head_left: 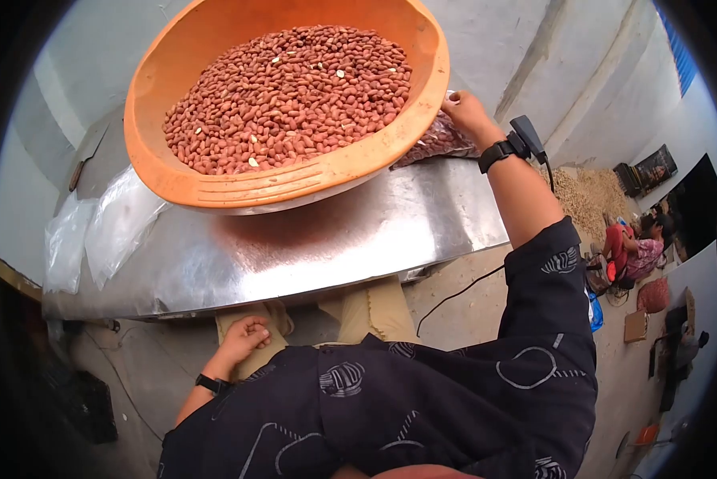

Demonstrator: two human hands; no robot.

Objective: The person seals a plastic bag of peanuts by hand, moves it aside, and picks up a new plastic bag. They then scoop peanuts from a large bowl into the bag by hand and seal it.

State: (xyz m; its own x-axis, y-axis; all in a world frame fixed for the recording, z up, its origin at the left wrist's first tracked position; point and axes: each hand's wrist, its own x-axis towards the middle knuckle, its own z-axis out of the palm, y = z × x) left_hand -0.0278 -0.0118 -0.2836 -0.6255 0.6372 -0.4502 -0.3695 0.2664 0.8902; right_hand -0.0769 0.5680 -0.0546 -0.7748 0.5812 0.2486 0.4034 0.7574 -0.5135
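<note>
A large orange basin (295, 191) on the metal table holds a heap of red-skinned peanuts (295, 96), with a few pale split ones among them. At the basin's right side my right hand (469, 116) is closed on the top of a clear plastic bag of peanuts (438, 142). Part of this bag is hidden behind the basin's rim. My left hand (245, 339) lies near my thigh below the table edge, its fingers curled with nothing visible in them.
Clear plastic bags (123, 227) lie on the left of the shiny metal table (334, 247). A knife-like tool (77, 174) is at the far left. On the right, a pale heap (590, 195) covers the floor, and a person (642, 251) sits beyond it. A cable (458, 289) hangs below the table.
</note>
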